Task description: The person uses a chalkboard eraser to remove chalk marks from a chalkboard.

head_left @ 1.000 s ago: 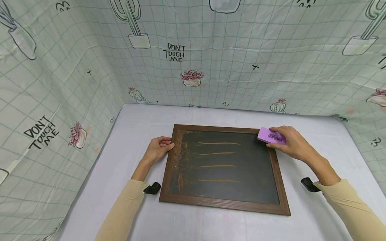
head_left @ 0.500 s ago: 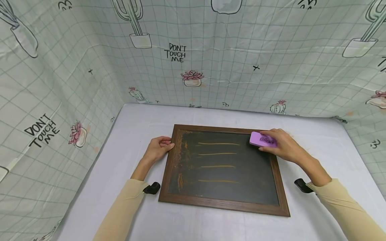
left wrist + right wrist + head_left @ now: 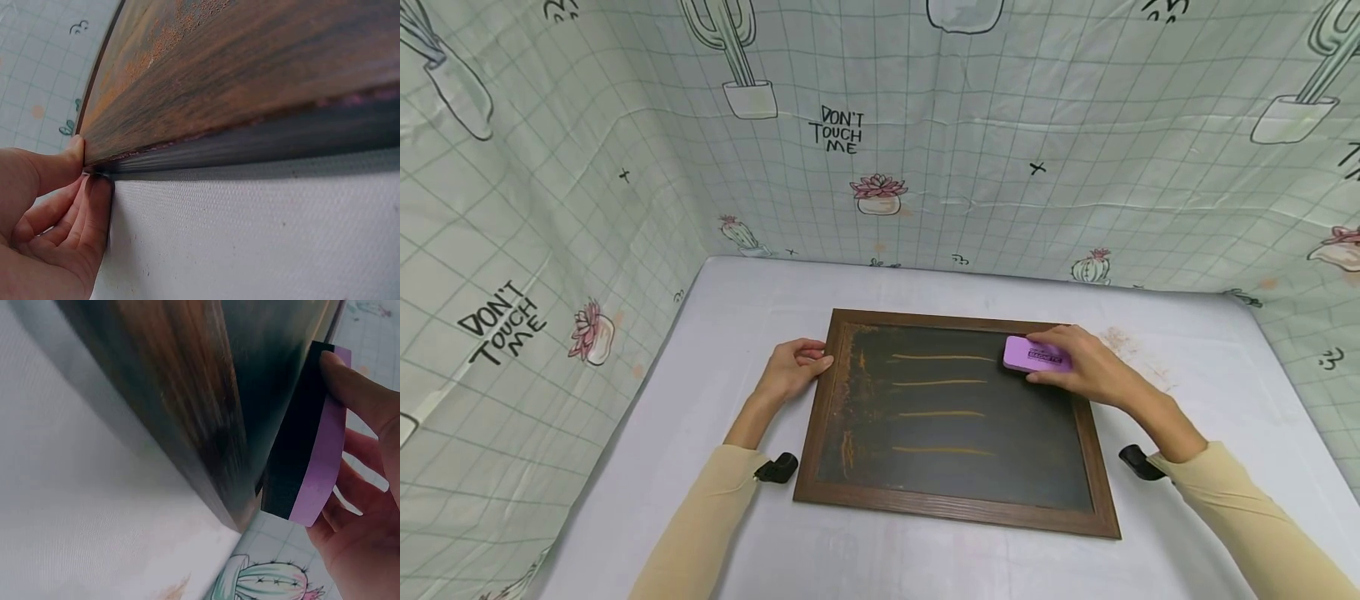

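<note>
A framed chalkboard lies on the white table, with several yellow chalk lines and smudges along its left side. My right hand grips a purple board eraser between thumb and fingers at the board's upper right. Its black felt side faces the board in the right wrist view, close to the right end of the top chalk line. At the left, my left hand holds the brown wooden frame by its edge, the thumb on the frame and the fingers against its side.
Orange-brown chalk dust lies on the white tabletop beyond the right hand. A grid-patterned cloth with cactus drawings hangs behind and at both sides. A black wrist device sits at each cuff.
My right hand and the eraser have moved left and slightly nearer along the board's top. Chalk dust on the table behind has come into view. The left hand holds still.
</note>
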Demonstrator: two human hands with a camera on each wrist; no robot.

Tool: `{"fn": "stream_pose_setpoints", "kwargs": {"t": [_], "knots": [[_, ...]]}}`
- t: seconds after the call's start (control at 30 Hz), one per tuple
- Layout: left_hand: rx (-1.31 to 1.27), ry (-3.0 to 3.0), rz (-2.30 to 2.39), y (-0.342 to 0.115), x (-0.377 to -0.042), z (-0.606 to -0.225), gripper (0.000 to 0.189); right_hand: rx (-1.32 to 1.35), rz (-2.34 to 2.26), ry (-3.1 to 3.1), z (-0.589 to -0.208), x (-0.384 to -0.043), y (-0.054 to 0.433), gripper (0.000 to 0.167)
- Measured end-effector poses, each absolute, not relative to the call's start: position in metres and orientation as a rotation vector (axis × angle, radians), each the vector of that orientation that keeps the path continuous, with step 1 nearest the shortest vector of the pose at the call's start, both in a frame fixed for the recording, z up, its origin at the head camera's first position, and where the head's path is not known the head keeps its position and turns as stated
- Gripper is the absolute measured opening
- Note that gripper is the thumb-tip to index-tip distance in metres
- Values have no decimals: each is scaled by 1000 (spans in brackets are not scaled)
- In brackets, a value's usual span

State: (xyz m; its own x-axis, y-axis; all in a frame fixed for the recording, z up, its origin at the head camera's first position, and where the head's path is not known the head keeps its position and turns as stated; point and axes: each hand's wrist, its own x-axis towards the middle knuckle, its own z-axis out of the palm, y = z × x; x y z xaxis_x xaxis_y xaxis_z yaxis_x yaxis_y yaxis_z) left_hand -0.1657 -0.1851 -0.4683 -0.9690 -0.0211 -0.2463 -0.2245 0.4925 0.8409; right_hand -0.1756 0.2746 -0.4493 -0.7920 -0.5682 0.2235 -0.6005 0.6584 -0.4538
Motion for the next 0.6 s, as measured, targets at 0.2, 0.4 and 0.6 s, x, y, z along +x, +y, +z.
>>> {"fn": "stream_pose_setpoints", "kwargs": {"t": [0.2, 0.4, 0.6], "knots": [[-221, 2525, 1466, -185, -166, -467, 39, 1054, 755, -2818, -450, -177, 270, 54], [-218, 2527, 1459, -186, -166, -468, 39, 1023, 772, -2869, -449, -176, 267, 55], [-210, 2535, 1461, -185, -166, -468, 39, 1005, 756, -2885, -449, -174, 266, 55]]}}
